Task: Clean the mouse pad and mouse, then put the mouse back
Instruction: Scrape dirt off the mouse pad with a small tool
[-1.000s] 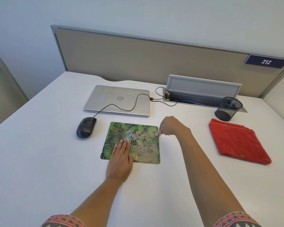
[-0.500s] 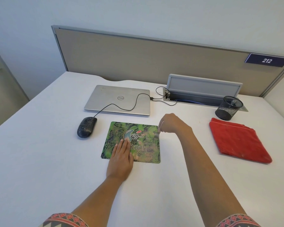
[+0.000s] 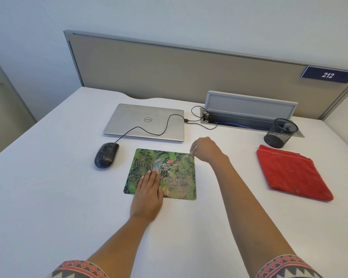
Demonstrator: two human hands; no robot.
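A green patterned mouse pad [image 3: 175,177], speckled with dirt, lies flat in the middle of the white desk [image 3: 48,197]. My left hand [image 3: 148,195] rests palm down on its near left part, fingers together and straight. My right hand [image 3: 206,150] is curled at the pad's far right corner, fingertips pinched on that corner. A black wired mouse [image 3: 106,158], dusty on top, sits on the desk left of the pad, apart from both hands. A folded red cloth [image 3: 291,173] lies to the right, untouched.
A closed silver laptop [image 3: 145,122] lies behind the pad, with the mouse cable crossing its lid. A black mesh pen cup [image 3: 280,135] stands behind the cloth beside an open cable tray [image 3: 249,117]. A beige partition closes the desk's far edge.
My right hand has edged slightly farther back at the pad's far right corner. My left hand, the pad and the mouse have stayed in place.
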